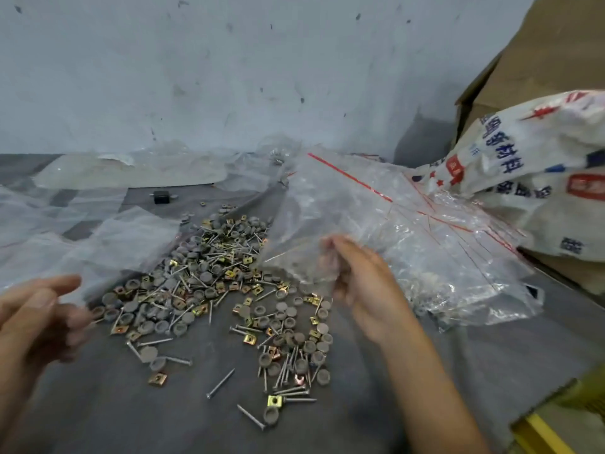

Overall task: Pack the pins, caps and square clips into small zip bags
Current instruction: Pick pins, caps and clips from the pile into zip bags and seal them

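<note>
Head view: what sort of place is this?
Likely a small packing workshop or storeroom: a heap of pins, caps and square clips on a grey surface, a stack of zip bags, a printed sack and cardboard box.

Zip bags (425, 244) right of pins (209, 276).

- bare table (137, 421) nearest us is our widest open lane, only a few stray pins (220, 384) on it
- centre is blocked by the pile of pins, caps and square clips (203, 276)
- zip bag (327, 204), pinched by our right hand (357, 290), hangs over the pile's right edge
- right side is closed off by the stack of zip bags (458, 263), with the printed sack (540, 165) and cardboard box (540, 60) behind it
- on the left, plastic sheets (65, 231) overlap the pile's edge, and our left hand (39, 312) hovers in front of them
- at the back, a small black block (161, 196) sits on a bare strip, with more plastic against the wall (229, 77)
</note>
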